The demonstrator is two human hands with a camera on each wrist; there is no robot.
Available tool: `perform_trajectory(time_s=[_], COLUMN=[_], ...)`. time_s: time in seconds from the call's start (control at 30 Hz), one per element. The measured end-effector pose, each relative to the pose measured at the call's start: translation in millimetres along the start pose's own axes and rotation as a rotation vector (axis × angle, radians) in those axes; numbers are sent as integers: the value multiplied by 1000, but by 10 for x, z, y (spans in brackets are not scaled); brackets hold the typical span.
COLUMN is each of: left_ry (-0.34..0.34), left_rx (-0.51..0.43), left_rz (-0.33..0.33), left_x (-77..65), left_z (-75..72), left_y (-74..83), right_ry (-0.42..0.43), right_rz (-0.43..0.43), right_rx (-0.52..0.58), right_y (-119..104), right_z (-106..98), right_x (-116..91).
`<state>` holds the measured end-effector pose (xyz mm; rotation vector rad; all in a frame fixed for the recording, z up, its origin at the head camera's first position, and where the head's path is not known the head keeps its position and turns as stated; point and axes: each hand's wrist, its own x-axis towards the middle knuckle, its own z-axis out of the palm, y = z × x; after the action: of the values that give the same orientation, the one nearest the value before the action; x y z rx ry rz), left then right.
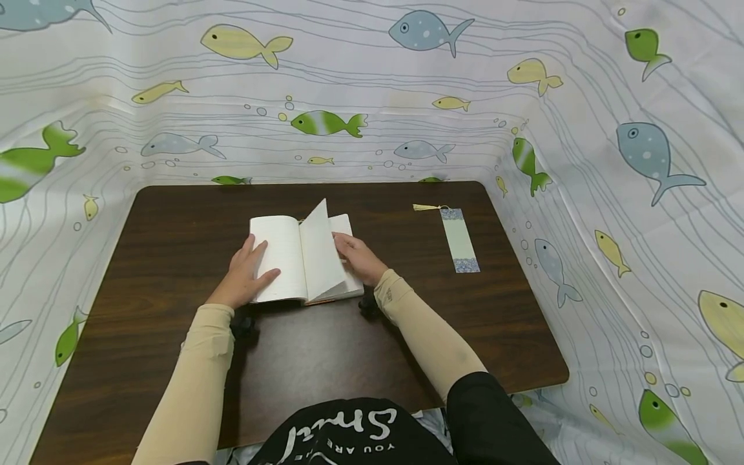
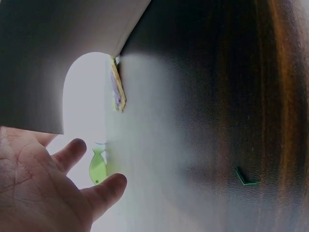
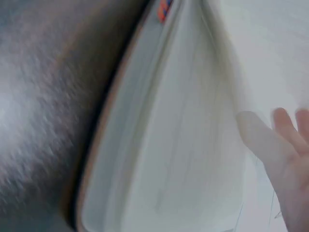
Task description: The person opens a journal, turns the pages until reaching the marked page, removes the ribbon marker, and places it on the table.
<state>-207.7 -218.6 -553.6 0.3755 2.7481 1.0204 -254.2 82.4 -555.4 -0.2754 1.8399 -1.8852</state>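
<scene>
An open notebook (image 1: 278, 258) with pale pages lies on the dark table, one leaf (image 1: 318, 255) standing raised near its middle. My left hand (image 1: 244, 274) rests at the notebook's left edge with fingers spread; in the left wrist view the hand (image 2: 43, 186) shows its palm beside the dark underside of a page or cover (image 2: 53, 63). At the right side, my right hand (image 1: 359, 257) reaches in behind the raised leaf, partly hidden by it. The right wrist view shows that hand (image 3: 285, 159) with thumb and fingers apart against the pages (image 3: 193, 145).
A pale bookmark (image 1: 459, 239) with patterned ends and a yellow tassel (image 1: 427, 207) lies on the table (image 1: 401, 213) to the right. Fish-print cloth (image 1: 360, 84) surrounds the table. A small yellow and purple thing (image 2: 117, 87) shows in the left wrist view, its kind unclear.
</scene>
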Motion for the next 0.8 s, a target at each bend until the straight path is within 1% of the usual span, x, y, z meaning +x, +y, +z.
perform_trajectory(time_s=[0.03,0.07,0.1,0.17,0.3,0.4,0.47,0.53,0.6,0.7,0.8], left_ry=[0,0,3,11,50,76,74,62,45,36,40], left_rx=[-3,-9,-13,-30,-103,-173,-199,-231,-250,-239,-191], left_rz=[-2,-3,-3,5,34,46,40,33,10,-3,2], left_x=[0,2,4,5,5,-4,-12,-9,-2,25,43], left_z=[0,1,1,-2,-3,-6,-16,-34,-53,-70,-56], left_y=[2,5,6,13,23,33,41,61,72,69,32], right_ry=[-66,-129,-183,-258,-344,-398,-418,-431,-445,-457,-441], right_rz=[6,-3,-15,-58,-105,-113,-129,-138,-135,-136,-141], right_rx=[-24,-70,-132,-305,-570,-701,-783,-848,-891,-903,-885], right_y=[-7,-7,-4,-11,-5,16,35,48,63,76,107], right_z=[33,65,96,164,298,387,433,462,472,454,390], right_x=[-6,-8,-13,-26,-37,-36,-39,-39,-39,-35,-27])
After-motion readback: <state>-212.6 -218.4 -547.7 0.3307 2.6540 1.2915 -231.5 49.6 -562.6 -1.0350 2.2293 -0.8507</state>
